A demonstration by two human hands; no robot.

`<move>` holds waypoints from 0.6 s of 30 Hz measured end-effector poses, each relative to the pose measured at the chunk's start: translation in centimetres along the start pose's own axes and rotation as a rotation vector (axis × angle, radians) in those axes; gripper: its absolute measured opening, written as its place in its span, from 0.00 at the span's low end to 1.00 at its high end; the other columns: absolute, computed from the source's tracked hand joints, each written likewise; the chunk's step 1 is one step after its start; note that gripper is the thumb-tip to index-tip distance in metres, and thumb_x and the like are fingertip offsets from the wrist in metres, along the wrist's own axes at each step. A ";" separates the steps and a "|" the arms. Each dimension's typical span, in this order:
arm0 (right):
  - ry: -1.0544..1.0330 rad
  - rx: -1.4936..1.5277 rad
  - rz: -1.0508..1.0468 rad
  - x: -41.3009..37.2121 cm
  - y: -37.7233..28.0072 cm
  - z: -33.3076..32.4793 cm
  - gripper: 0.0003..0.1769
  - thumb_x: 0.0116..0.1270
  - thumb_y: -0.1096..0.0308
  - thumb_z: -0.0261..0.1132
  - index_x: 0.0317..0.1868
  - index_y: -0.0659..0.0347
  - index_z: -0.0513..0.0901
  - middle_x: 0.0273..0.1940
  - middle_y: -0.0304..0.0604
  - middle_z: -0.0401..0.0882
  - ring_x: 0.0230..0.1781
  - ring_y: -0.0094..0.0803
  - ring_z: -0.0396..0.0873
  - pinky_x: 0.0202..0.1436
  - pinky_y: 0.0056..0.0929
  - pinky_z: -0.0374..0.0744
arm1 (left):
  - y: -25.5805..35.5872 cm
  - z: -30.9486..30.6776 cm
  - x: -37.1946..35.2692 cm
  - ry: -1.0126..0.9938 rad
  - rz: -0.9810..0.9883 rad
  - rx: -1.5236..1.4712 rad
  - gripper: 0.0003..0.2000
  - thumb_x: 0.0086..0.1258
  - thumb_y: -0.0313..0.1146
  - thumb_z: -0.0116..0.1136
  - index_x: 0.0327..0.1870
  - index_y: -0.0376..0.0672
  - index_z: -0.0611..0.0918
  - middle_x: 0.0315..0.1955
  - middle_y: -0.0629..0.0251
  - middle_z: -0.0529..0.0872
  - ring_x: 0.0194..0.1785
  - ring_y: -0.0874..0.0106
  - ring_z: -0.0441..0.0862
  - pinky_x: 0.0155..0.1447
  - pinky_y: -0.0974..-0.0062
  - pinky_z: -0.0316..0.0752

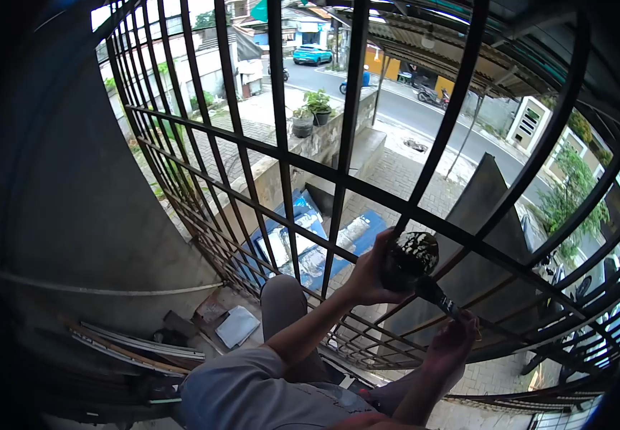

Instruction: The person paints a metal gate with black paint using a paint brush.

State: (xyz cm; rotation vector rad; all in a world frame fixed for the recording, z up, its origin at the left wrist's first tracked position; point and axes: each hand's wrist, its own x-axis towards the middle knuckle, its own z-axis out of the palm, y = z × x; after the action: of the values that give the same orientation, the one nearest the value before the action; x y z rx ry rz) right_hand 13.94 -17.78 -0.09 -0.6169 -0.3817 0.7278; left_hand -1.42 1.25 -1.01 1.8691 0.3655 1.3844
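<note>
My left hand [368, 278] is wrapped round a dark paint can [399, 278], whose round end shows glossy black with pale patches. It is held up close in front of the black metal bars [342, 179]. In my right hand [452, 340] is a paintbrush [447, 304], gripped by its handle with the fingers closed. The brush's dark bristles point up and left, right at the lower side of the can. Part of the can is hidden behind my left fingers.
Long strips [134, 347] and a pale flat piece [238, 327] lie at the lower left, beside a grey wall [123, 215]. Beyond the bars are blue paint-marked sheets [356, 240], a dark panel [478, 208], potted plants [317, 105] and a street with a blue car [313, 54].
</note>
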 end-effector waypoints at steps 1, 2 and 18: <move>0.043 -0.040 0.003 0.0 -0.1 0.3 0.16 0.83 0.54 0.64 0.57 0.57 0.84 0.37 0.33 0.85 0.32 0.19 0.81 0.31 0.19 0.78 | -0.2 0.0 -0.1 0.003 -0.007 0.009 0.63 0.44 0.46 0.89 0.82 0.46 0.57 0.57 0.51 0.86 0.60 0.51 0.89 0.63 0.58 0.82; 0.088 -0.080 0.005 -0.1 -0.2 0.4 0.18 0.82 0.50 0.66 0.58 0.54 0.84 0.34 0.30 0.83 0.30 0.15 0.78 0.29 0.16 0.75 | -0.3 0.0 -0.2 0.003 -0.014 0.018 0.63 0.44 0.46 0.89 0.82 0.45 0.57 0.56 0.52 0.86 0.59 0.52 0.89 0.62 0.58 0.82; -0.532 -0.554 -0.514 2.5 -3.9 19.0 0.17 0.83 0.60 0.61 0.58 0.67 0.81 0.41 0.45 0.87 0.34 0.27 0.86 0.34 0.26 0.81 | 1.1 -0.1 -0.3 0.007 -0.076 0.036 0.61 0.46 0.48 0.87 0.81 0.45 0.58 0.58 0.46 0.84 0.59 0.47 0.88 0.60 0.56 0.82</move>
State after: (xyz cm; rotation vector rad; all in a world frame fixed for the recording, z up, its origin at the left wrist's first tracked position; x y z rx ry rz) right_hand 7.63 -10.96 17.17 -0.7945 -1.2127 0.2694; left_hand -1.86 0.36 -0.36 1.8605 0.4628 1.3418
